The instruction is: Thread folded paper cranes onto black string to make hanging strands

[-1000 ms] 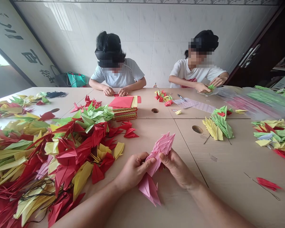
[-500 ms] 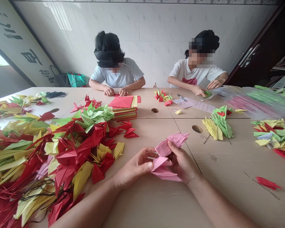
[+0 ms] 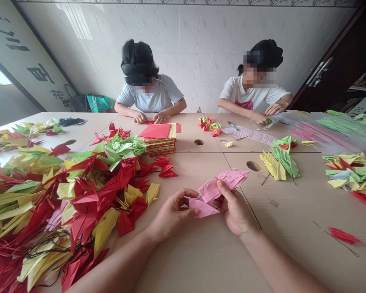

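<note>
Above the middle of the table, my right hand is closed on a bundle of pink folded papers, thumb on top and fingers hidden underneath. My left hand pinches a single pink folded paper between thumb and fingers, just below and left of the bundle. The two pink pieces meet or overlap at their edges; whether they are joined I cannot tell. A large heap of red, yellow and green folded papers lies to the left of my left hand.
A stack of red and yellow paper sheets stands before one co-worker. Another co-worker handles something green at the right. Green and yellow folded bundles lie right of my hands. A red folded piece rests beside a thin wire-like strand.
The pink bundle in my right hand has shifted slightly right. The lower pink piece has turned flatter and moved left with my left hand, which now grips its left end.
</note>
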Demonstrator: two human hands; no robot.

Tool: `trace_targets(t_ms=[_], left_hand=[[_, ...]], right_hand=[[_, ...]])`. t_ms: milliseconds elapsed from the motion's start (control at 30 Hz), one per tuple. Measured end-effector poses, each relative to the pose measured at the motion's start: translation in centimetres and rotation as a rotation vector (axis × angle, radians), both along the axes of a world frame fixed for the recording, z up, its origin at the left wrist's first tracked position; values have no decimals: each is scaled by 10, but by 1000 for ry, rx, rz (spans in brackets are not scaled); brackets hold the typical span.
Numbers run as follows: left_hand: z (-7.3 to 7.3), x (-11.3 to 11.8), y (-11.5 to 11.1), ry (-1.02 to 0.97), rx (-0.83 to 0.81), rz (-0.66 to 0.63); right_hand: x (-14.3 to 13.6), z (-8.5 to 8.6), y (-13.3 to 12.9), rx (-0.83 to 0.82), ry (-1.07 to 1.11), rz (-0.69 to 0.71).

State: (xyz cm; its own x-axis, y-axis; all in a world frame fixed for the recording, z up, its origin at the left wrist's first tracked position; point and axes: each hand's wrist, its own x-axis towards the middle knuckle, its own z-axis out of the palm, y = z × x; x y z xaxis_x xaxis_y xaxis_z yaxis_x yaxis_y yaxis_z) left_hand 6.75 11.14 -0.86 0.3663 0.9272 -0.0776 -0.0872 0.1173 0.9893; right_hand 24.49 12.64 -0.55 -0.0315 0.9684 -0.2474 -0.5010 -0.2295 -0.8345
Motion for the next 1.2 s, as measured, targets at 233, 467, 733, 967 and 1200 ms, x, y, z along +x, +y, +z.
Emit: trace_targets(t_ms=[233,467,733,967,1200], left_hand=[[1,1,0,143,146,58],[-1,0,0,142,198,50],[1,1,1,109,151,67],[1,1,2,10,28,138],[2,2,2,-23,42,167]], right_hand=[[0,-1,1,51,-75,-140],[3,-6,4,42,-66,-160],[3,-6,4,32,-70,-150],[2,-5,2,110,-189,-154],[-2,-5,-5,281,-464,-45]])
